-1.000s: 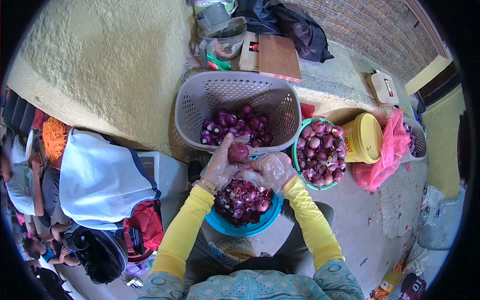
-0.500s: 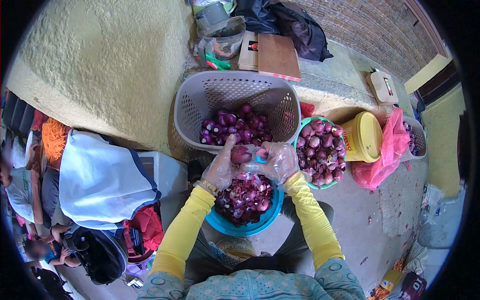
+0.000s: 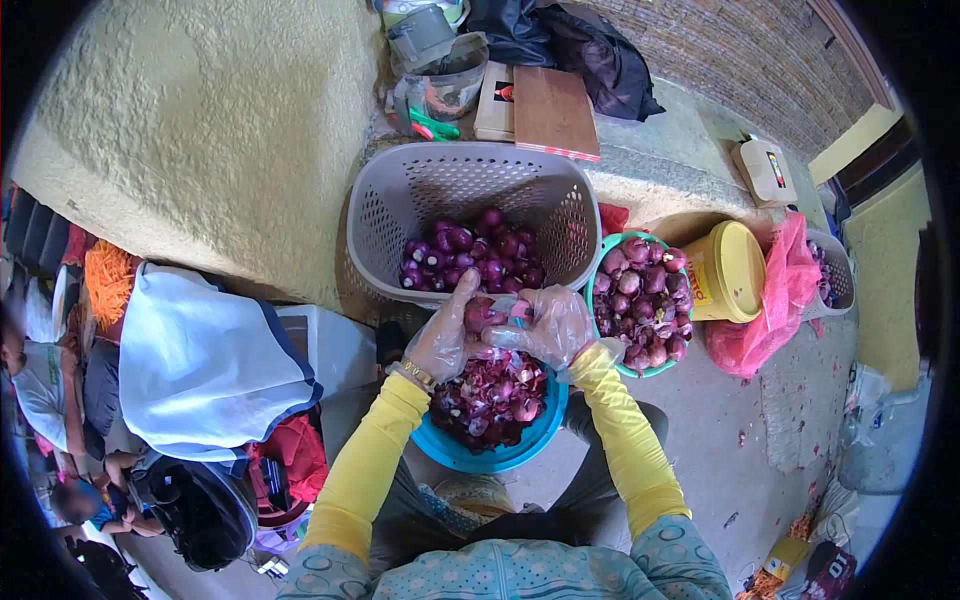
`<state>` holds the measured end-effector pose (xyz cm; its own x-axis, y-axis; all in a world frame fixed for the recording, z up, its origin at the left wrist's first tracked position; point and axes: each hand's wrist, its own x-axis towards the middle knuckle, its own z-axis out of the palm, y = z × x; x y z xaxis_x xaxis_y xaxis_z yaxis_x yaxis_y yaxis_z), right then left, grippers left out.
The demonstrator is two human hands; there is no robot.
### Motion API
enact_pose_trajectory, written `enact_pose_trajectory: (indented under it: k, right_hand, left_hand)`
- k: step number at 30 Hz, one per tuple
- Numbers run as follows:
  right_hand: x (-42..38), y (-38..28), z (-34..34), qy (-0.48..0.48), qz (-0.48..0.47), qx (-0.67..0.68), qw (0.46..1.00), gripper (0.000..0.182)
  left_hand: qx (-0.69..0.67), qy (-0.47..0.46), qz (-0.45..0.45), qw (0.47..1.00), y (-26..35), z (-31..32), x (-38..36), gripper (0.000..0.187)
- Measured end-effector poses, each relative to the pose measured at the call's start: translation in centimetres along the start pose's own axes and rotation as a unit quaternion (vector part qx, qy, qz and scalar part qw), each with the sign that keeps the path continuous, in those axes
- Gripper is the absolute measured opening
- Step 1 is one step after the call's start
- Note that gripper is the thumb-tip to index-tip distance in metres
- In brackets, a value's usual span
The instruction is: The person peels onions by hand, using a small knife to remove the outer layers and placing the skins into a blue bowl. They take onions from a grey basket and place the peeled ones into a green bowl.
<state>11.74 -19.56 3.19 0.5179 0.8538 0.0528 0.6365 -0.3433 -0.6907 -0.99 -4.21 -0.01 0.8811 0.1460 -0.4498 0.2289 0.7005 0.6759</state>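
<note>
My left hand (image 3: 445, 332), in a clear plastic glove, is closed round a red onion (image 3: 481, 313) above the blue basin (image 3: 555, 420). Close beside it, my right hand (image 3: 550, 325), also gloved, grips a small tool with a blue part (image 3: 519, 321) against the onion; its blade cannot be made out. Onion skins and some onions (image 3: 490, 400) fill the basin below both hands. Just beyond them, peeled purple onions (image 3: 470, 250) lie in a grey perforated basket (image 3: 375, 215).
Right of my hands stand a green-rimmed bowl of unpeeled onions (image 3: 640, 300), a yellow bucket (image 3: 738, 272) and a pink mesh bag (image 3: 770, 310). A white-blue cloth (image 3: 200, 360) covers something at left. People (image 3: 85, 500) are at the far left.
The onion has turned slightly between my hands, and the fingers of my right hand have shifted a little over it. The containers have not moved.
</note>
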Motion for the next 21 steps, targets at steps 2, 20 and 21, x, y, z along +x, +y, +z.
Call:
enact_pose_trajectory:
  k: [2,20,21]
  right_hand:
    - [-0.08,-0.17,-0.09,0.003,0.003,0.009,1.000,0.063]
    - [-0.19,0.05,0.14,-0.051,0.068,0.042,0.996,0.062]
    - [-0.19,0.06,0.19,-0.047,0.061,0.041,0.996,0.061]
  left_hand:
    - [-0.006,-0.002,0.002,1.000,-0.09,-0.01,0.08,0.073]
    - [-0.026,-0.008,-0.004,1.000,-0.32,-0.33,0.25,0.072]
    - [-0.024,-0.008,-0.002,1.000,-0.40,-0.48,0.31,0.072]
